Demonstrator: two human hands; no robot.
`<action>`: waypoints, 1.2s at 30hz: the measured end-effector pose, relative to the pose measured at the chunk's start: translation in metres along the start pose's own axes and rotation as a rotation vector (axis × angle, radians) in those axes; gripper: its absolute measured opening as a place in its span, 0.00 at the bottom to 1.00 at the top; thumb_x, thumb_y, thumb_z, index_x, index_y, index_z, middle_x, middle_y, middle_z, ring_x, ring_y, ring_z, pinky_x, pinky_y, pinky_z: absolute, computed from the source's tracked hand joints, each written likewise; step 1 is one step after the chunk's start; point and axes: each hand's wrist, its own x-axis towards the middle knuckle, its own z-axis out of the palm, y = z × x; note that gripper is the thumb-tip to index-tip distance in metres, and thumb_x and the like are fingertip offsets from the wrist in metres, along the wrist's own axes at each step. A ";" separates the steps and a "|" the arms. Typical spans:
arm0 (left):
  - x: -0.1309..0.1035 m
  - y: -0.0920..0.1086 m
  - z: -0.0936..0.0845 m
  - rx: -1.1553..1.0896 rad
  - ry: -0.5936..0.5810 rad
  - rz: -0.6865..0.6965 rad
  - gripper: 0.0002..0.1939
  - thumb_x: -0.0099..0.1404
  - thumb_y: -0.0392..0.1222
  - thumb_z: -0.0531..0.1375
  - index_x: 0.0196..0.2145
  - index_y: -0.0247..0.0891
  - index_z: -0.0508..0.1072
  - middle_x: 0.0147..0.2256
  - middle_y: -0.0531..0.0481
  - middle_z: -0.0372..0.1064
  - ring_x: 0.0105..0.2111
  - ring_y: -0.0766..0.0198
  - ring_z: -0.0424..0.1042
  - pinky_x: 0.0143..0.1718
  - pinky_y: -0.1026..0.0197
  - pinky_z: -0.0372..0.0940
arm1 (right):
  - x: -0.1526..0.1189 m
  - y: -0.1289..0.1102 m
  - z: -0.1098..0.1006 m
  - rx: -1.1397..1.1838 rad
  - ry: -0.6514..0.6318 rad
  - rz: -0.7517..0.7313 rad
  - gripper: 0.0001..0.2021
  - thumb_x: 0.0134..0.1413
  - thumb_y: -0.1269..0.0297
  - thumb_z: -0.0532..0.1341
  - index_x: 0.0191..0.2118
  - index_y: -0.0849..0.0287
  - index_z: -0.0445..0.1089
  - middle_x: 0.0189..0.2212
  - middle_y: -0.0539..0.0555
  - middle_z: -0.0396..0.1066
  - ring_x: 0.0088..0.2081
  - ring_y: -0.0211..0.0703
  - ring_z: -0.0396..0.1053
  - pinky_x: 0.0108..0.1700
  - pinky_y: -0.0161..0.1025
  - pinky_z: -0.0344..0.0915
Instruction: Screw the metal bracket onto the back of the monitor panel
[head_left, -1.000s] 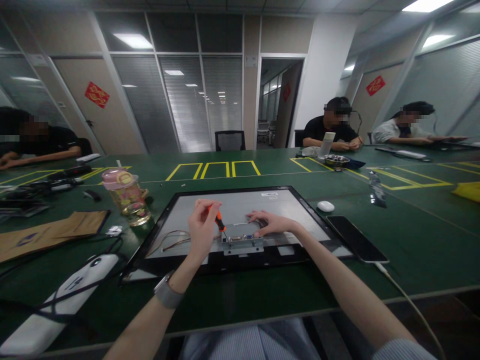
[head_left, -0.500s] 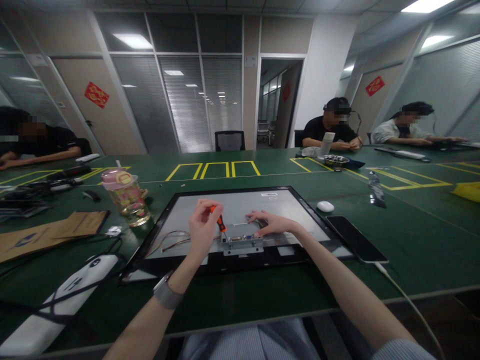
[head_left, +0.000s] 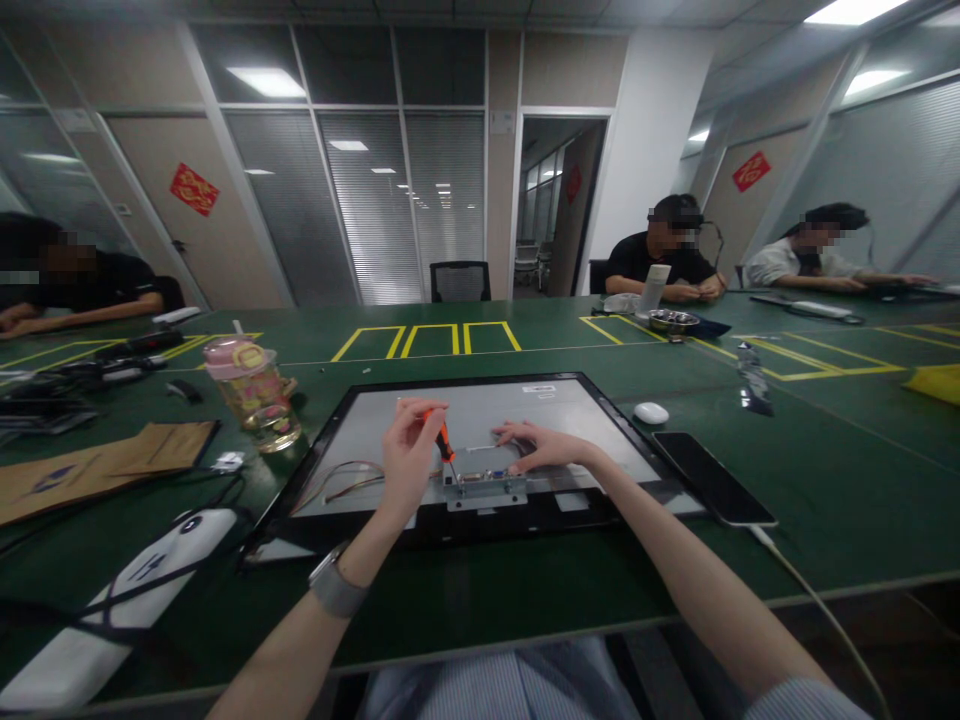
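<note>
A flat display panel [head_left: 397,410] with a black frame lies on the green table before me. Near its front edge sits a small metal bracket [head_left: 491,498] with several connector ports. My left hand [head_left: 409,450] is closed around an orange and black screwdriver [head_left: 445,443], whose shaft slants down to the left end of the bracket. Whether the tip sits in a screw is too small to tell. My right hand [head_left: 544,445] rests with fingers spread on the bracket's right end and the panel behind it. Thin wires [head_left: 352,480] run out from the bracket's left side.
Right of the panel lie a phone [head_left: 712,478] on a cable and a white mouse-like case [head_left: 650,413]. On the left stand a pink-lidded cup [head_left: 255,395], a cardboard envelope [head_left: 112,462] and a white device [head_left: 127,600] with black straps. Other people sit across the table.
My left hand and the screwdriver have shifted very slightly to the right. My right hand, the bracket and the panel stay where they were.
</note>
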 end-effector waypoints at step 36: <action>-0.002 -0.004 0.001 -0.177 -0.009 -0.156 0.14 0.66 0.48 0.53 0.39 0.36 0.71 0.32 0.48 0.70 0.34 0.64 0.70 0.39 0.62 0.64 | -0.002 -0.004 -0.001 -0.008 -0.011 0.027 0.32 0.44 0.40 0.63 0.52 0.52 0.66 0.63 0.53 0.51 0.66 0.54 0.36 0.66 0.53 0.26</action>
